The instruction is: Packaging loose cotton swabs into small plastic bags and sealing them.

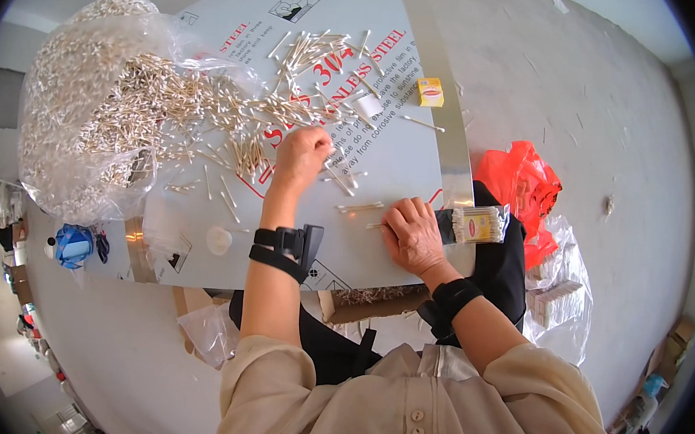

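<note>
Grey concrete floor (640, 185) all round; work surface is a metal-looking sheet (418, 161) under printed film. Clear plastic bag (47, 149) at far left, slumped, swab heap (134, 107) spilling from its mouth across the sheet toward the middle.

Left hand (303, 157) over the near edge of the spilled swabs, fingers curled in; cannot tell whether they pinch any. Right hand (410, 231) low on the sheet near its right edge, fingers bent downward, a swab end showing beside them; grip itself hidden. A few loose swabs (359, 207) lie just left of it. Swab pack (480, 225), filled, just beyond that hand at the sheet's edge.

Step in hand, as I judge it: gathering swabs by hand. Next move seems to call for a light fingertip pinch, sticks kept parallel.

Writing: large red capitals (333, 65) and smaller black lines on the film, partly covered by swabs. Small yellow box (430, 92) bears a red-and-white emblem; pack label yellow too, its print too small to read.
</note>
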